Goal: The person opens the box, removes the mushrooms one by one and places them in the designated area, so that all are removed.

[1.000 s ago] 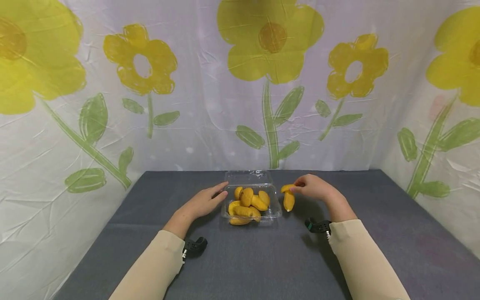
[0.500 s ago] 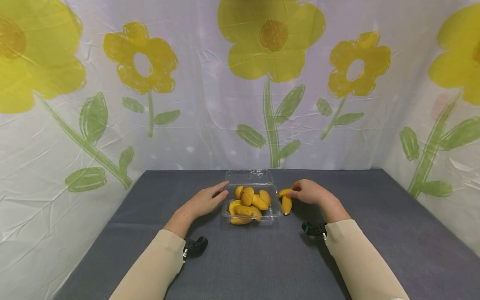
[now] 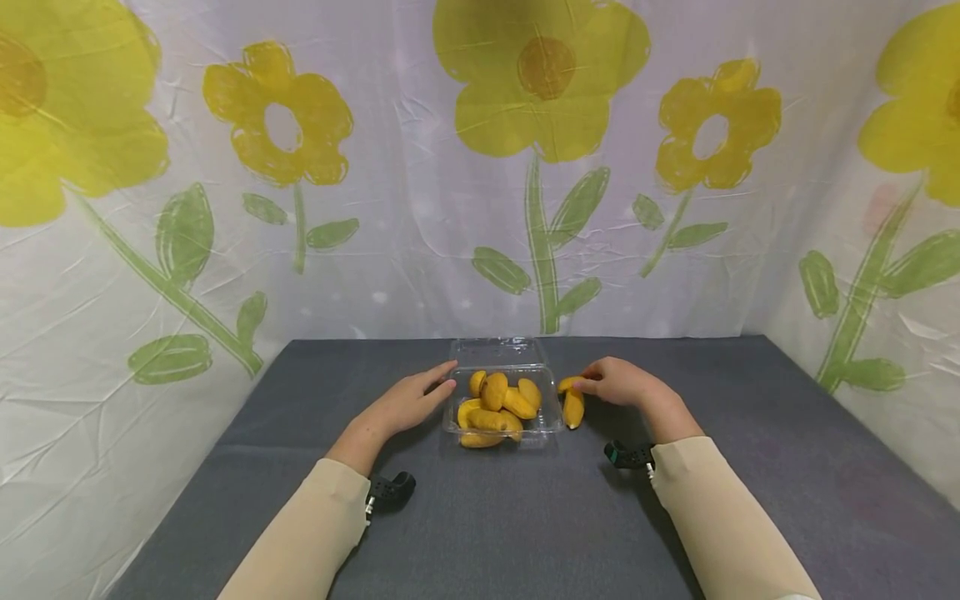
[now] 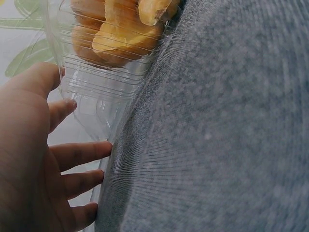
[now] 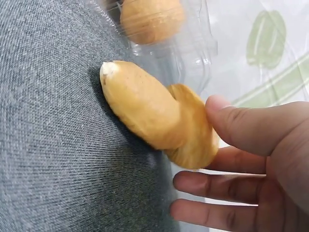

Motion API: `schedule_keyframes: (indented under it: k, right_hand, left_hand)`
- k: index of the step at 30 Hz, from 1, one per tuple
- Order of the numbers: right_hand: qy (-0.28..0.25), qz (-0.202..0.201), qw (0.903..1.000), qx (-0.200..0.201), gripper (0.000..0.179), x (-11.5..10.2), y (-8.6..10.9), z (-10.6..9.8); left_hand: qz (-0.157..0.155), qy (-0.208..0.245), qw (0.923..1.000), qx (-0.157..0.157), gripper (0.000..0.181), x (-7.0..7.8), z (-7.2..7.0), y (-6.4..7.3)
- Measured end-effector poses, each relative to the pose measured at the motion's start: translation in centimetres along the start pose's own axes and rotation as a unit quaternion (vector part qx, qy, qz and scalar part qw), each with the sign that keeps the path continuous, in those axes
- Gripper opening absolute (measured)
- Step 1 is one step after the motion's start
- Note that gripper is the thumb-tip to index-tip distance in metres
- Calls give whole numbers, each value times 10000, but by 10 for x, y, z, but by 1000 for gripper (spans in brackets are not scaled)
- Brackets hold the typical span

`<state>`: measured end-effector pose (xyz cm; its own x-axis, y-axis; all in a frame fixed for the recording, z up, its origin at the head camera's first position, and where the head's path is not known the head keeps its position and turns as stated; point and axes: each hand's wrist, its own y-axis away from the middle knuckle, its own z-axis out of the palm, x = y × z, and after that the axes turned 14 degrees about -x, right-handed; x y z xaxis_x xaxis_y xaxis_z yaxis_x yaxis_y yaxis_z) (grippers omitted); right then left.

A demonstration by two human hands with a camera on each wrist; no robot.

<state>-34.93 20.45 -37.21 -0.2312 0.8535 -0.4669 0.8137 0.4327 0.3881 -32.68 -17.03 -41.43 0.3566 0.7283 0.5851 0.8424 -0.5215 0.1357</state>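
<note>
Booth-type setup: flwr-print sheeting (image 3: 405,208) on 3 sides of gry tbl (image 3: 495,533).

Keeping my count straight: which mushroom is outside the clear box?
The mushroom that the right hand pinches by its cap, just right of the clear box; the other mushrooms in view lie inside it.

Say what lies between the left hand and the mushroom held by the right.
In the head view, the clear box with yellow mushrooms inside lies between the left hand and the mushroom pinched by the right hand.
</note>
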Motion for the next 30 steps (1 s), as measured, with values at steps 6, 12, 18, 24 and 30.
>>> schedule_keyframes:
  k: [6,12,18,24,30]
  right_hand:
    - [126,-116,9994,313,50,-8,4,-2]
    - [298,-511,9955,737,48,-20,6,-5]
    - [348,-751,9929,860,48,-34,10,-5]
    - [541,-1230,9875,828,49,-52,12,2]
    - [892,-1577,9792,918,50,-75,15,12]
  left_hand:
    - [-7,10,10000,14,58,-1,0,-1]
    - [-32,9,10000,-3,58,-2,0,-1]
    - [-46,-13,10000,-4,58,-1,0,-1]
    - [-53,-19,10000,-4,57,-1,0,0]
    - [-25,1,10000,-2,58,-1,-1,0]
